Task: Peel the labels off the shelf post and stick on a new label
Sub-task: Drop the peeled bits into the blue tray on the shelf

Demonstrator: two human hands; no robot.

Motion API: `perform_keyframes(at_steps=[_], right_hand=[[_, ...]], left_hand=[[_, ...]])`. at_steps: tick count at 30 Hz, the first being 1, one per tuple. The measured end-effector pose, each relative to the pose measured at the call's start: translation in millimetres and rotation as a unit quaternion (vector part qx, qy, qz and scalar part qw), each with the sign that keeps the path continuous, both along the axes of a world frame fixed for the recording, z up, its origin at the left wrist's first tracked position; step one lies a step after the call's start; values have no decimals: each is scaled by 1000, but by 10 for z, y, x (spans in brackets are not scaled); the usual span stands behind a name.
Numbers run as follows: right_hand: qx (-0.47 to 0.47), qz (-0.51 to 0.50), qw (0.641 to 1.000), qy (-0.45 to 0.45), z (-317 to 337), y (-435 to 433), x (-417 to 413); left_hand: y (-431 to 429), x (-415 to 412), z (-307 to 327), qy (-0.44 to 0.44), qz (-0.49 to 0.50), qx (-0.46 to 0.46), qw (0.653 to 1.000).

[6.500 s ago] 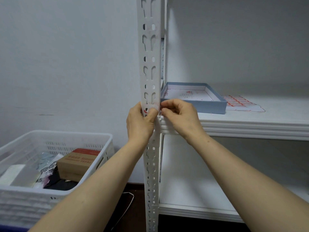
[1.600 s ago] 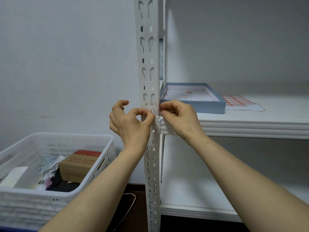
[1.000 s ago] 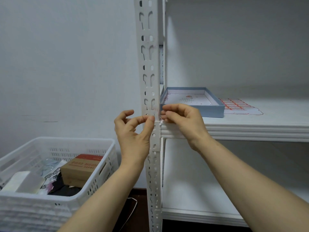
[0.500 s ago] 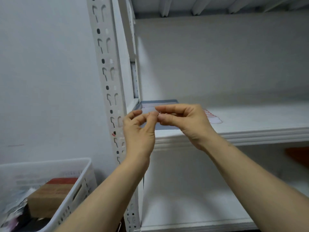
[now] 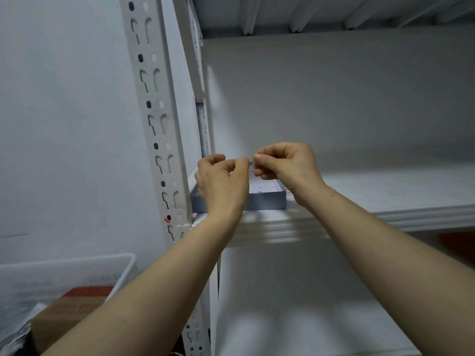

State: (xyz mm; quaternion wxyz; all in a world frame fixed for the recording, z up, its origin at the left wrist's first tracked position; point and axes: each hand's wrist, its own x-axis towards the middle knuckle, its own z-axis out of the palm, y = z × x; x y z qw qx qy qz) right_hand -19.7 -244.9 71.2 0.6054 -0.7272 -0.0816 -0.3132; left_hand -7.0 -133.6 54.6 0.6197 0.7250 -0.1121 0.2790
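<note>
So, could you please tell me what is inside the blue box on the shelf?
A white sheet with small red marks lies in the blue box. The left grip hides its left part, the right grip its rear; contents there are unseen.

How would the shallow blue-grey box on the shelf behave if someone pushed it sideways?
The blue-grey box looks low and wide, so it would probably slide rather than tip. It is open-topped and seems to hold only flat paper, so it is likely light. The white shelf looks smooth, so a gentle push may already move it.
</note>
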Motion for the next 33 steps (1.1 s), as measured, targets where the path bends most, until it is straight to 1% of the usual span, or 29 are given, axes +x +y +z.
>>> perform_keyframes(at_steps=[2, 4, 7, 10, 12, 14, 16, 21, 23, 28, 31, 33], right_hand=[[-13, 9, 1000, 14, 22, -21, 69], [-60, -14, 997, 40, 40, -46, 142], [-129, -50, 987, 86, 62, -100, 242], [-191, -75, 973, 104, 63, -129, 313], [-169, -70, 977, 105, 61, -132, 342], [-107, -39, 987, 111, 60, -140, 362], [-65, -5, 990, 128, 55, -155, 374], [-6, 41, 990, 132, 42, -187, 418], [-1, 44, 990, 138, 53, -177, 417], [-39, 37, 984, 171, 75, -154, 423], [-43, 17, 985, 164, 52, -159, 444], [-43, -14, 988, 150, 30, -161, 461]], left_hand=[[-18, 103, 14, 22, -6, 0, 1000], [-29, 190, 17, 46, -3, 2, 999], [-26, 269, -4, 62, -10, 38, 997], [-25, 336, -51, 65, -13, 77, 995], [-29, 354, -63, 61, -8, 103, 993], [-31, 362, -59, 54, -1, 120, 991], [-21, 366, -52, 61, 4, 134, 989], [8, 386, -20, 74, 16, 155, 985], [17, 398, -17, 76, 23, 161, 984], [52, 423, -50, 85, 16, 155, 984], [60, 426, -64, 84, 9, 148, 985], [59, 434, -70, 80, 2, 141, 987]])
